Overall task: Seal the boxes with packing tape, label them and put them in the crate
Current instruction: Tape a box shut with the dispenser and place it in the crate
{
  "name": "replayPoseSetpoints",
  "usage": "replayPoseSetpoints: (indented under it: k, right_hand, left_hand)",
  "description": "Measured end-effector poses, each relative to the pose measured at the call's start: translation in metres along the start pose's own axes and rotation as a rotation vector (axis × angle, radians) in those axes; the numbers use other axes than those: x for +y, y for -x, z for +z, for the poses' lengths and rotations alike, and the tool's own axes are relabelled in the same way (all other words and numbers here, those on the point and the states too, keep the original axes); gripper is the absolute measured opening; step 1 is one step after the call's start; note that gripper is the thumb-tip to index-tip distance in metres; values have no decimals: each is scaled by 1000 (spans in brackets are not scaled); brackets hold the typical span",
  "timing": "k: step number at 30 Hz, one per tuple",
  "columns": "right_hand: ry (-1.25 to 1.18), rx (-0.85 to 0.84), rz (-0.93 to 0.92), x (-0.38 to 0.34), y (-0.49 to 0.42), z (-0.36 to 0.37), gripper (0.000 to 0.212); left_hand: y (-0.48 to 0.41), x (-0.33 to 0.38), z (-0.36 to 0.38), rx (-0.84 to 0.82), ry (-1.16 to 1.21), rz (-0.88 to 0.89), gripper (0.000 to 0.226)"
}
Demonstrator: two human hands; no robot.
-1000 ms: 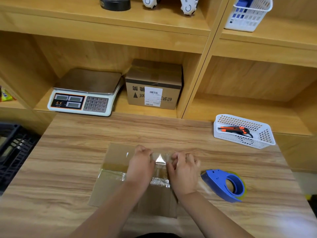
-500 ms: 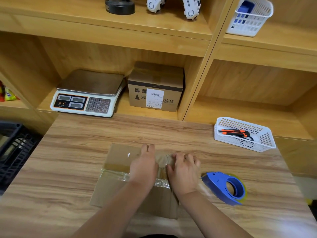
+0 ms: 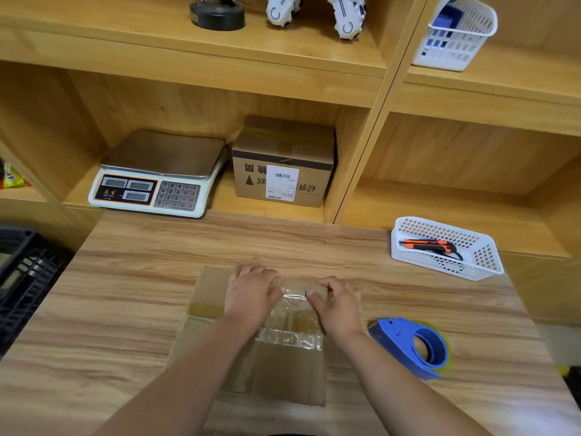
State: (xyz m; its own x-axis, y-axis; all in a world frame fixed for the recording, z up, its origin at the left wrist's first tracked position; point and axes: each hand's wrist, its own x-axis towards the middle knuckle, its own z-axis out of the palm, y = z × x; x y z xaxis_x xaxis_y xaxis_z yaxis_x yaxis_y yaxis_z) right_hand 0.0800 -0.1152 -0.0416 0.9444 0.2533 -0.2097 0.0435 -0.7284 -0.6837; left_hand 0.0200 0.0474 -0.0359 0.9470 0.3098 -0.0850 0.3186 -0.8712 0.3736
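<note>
A flat cardboard box [image 3: 283, 369] lies on the wooden table in front of me, with wrinkled clear tape [image 3: 292, 328] running across its top. My left hand [image 3: 251, 294] and my right hand [image 3: 341, 306] sit side by side at the box's far edge. Their fingers bend down over that edge, and both thumbs press on the tape between them. The blue tape dispenser [image 3: 415, 347] lies on the table just right of the box, untouched. A black crate [image 3: 22, 278] stands beside the table at the left.
A second cardboard box [image 3: 283, 165] bearing a white label sits on the shelf behind, next to a weighing scale [image 3: 157, 174]. A white basket [image 3: 446, 247] holding an orange utility knife is at the table's far right. Another white basket [image 3: 456, 29] is on the upper shelf.
Both hands slid forward along the tape to the box's far edge. Their fingers, flat half a second ago, now bend over that edge. The dispenser has not moved.
</note>
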Motion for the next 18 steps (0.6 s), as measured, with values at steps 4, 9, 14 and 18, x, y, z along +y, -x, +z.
replayPoseSetpoints:
  k: [4, 9, 14, 18]
  right_hand:
    - [-126, 31, 92, -1, -8, 0, 18]
    - [4, 11, 101, 1, -13, 6, 27]
    - [75, 11, 10, 0, -14, 9, 28]
    - [85, -28, -3, 5, -13, 5, 31]
  left_hand:
    - [-4, 0, 3, 39, 49, 4, 32]
    - [-1, -1, 6, 91, 26, -17, 32]
    - [-1, 1, 5, -18, -122, -8, 61]
    - [0, 2, 2, -77, -139, 4, 71]
